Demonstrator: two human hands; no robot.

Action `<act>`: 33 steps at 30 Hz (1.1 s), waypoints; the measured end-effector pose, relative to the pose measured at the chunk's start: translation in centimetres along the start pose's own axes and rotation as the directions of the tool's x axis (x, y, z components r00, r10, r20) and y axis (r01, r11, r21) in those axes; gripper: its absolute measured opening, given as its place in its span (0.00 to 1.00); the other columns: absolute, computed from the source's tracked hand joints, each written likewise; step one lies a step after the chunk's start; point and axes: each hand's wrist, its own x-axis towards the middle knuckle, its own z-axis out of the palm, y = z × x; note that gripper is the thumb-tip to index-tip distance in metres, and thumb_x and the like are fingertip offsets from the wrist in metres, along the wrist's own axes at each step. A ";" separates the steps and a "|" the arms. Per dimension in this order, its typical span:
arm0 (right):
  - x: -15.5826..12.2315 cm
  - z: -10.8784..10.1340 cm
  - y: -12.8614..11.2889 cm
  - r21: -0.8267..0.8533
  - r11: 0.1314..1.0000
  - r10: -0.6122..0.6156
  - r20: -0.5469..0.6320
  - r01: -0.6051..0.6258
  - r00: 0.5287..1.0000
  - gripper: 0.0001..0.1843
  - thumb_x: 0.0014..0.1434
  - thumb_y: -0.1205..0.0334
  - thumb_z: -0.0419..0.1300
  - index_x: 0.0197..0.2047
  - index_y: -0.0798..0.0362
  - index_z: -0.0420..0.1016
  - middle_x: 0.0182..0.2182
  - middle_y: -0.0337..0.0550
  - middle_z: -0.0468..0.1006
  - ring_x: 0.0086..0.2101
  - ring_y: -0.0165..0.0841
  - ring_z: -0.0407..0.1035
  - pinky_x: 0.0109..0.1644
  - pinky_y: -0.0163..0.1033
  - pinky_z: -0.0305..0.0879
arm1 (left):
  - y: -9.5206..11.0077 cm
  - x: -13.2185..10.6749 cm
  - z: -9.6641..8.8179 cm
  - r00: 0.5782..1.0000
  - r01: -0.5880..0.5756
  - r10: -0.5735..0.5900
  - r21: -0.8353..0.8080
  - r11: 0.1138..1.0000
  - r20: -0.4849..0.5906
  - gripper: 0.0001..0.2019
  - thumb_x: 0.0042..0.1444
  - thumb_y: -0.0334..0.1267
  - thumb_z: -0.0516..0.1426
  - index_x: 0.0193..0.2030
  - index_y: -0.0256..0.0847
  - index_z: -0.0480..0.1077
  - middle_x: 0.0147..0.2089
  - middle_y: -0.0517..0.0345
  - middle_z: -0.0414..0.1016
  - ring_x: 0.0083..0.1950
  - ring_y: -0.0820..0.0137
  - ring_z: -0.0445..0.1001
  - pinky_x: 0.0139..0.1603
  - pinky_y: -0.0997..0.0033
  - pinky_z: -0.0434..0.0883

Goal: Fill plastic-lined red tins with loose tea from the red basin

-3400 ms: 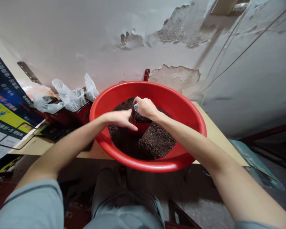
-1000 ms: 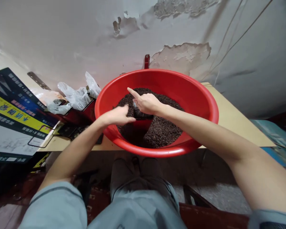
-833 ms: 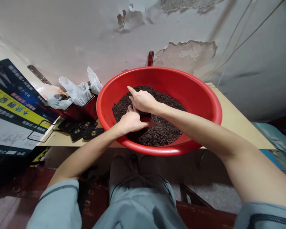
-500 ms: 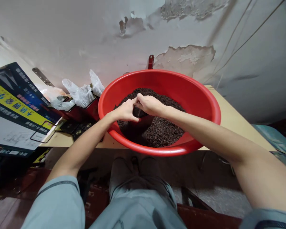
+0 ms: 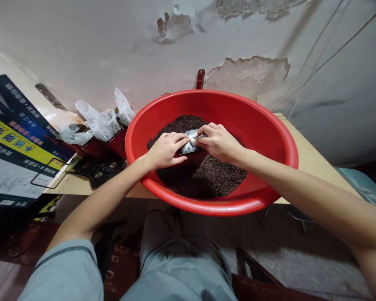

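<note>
A big red basin (image 5: 269,125) on a wooden table holds a heap of dark loose tea leaves (image 5: 219,175). Inside it stands a small red box (image 5: 192,161) with a clear plastic liner bag (image 5: 191,142) at its mouth. My left hand (image 5: 164,149) pinches the bag's left side. From the right, my right hand (image 5: 221,143) pinches the same bag, fingers closed on the crumpled plastic. Both hands meet over the box, above the leaves.
Left of the basin stand red boxes lined with clear bags (image 5: 97,125) and small dark packets (image 5: 100,169) on the table (image 5: 307,159). A printed carton (image 5: 12,142) leans at far left. A peeling wall is behind; my knees are below the table edge.
My right hand has stopped pressing into the box with a finger raised and now pinches the bag. Both hands have pulled the clear plastic up and together over the box's mouth.
</note>
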 end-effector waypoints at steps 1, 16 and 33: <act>0.0 -0.1 -0.1 -0.004 1.000 0.007 0.008 -0.007 1.000 0.21 0.76 0.55 0.52 0.42 0.51 0.86 0.50 0.54 0.80 0.47 0.43 0.67 0.48 0.47 0.58 | 0.1 0.2 0.0 1.000 0.007 -0.007 0.010 1.000 0.002 0.31 0.65 0.49 0.60 0.71 0.39 0.66 0.71 0.41 0.70 0.69 0.51 0.68 0.68 0.52 0.62; -0.2 -0.2 -0.3 0.039 0.978 -0.208 0.039 0.207 0.977 0.24 0.68 0.48 0.64 0.56 0.58 0.83 0.58 0.61 0.75 0.56 0.52 0.67 0.67 0.63 0.60 | 2.4 1.3 -1.2 0.991 -0.114 0.078 0.389 0.914 0.108 0.23 0.69 0.44 0.54 0.59 0.25 0.75 0.59 0.33 0.76 0.60 0.47 0.72 0.55 0.49 0.67; 2.0 4.4 -3.6 -0.017 0.987 -0.162 0.016 0.162 0.987 0.38 0.75 0.50 0.49 0.76 0.70 0.55 0.70 0.77 0.63 0.70 0.61 0.59 0.70 0.67 0.60 | 1.6 -9.8 1.2 0.833 0.390 -0.395 -0.095 0.916 -0.387 0.26 0.62 0.25 0.51 0.66 0.38 0.72 0.74 0.45 0.68 0.77 0.61 0.63 0.80 0.50 0.52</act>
